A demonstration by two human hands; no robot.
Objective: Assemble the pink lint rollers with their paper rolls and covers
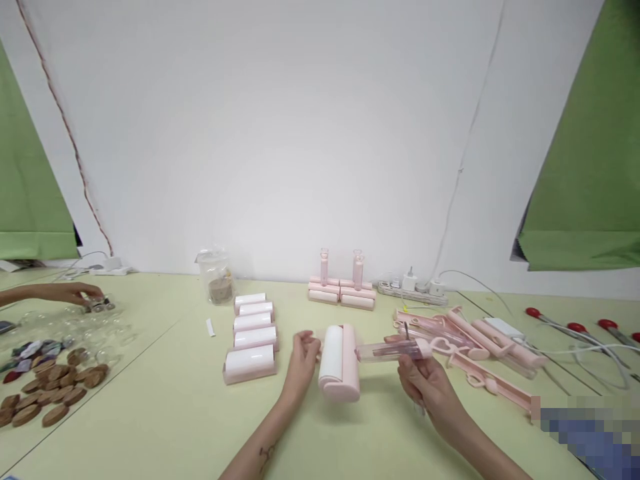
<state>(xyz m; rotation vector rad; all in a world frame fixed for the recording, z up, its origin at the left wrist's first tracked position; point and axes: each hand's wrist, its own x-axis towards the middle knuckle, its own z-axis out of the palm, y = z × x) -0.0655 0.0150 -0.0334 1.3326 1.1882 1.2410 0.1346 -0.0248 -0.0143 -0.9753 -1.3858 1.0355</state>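
A pink lint roller point(340, 363) with a white roll in its pink cover is held over the pale green table point(165, 413). My left hand point(303, 360) pinches the left end of the roll head, fingers closed on it. My right hand point(425, 377) is wrapped round the roller's clear pink handle point(395, 349), which points right. To the left, a column of several white rolls in pink covers point(251, 333) lies on the table.
Finished pink rollers point(343, 288) are stacked at the back, and loose pink handles point(475, 340) are piled to the right. A power strip point(410, 288), a plastic jar point(216, 277), red-tipped tools point(575, 328), brown discs point(45, 393) and another person's hand point(75, 293) at far left.
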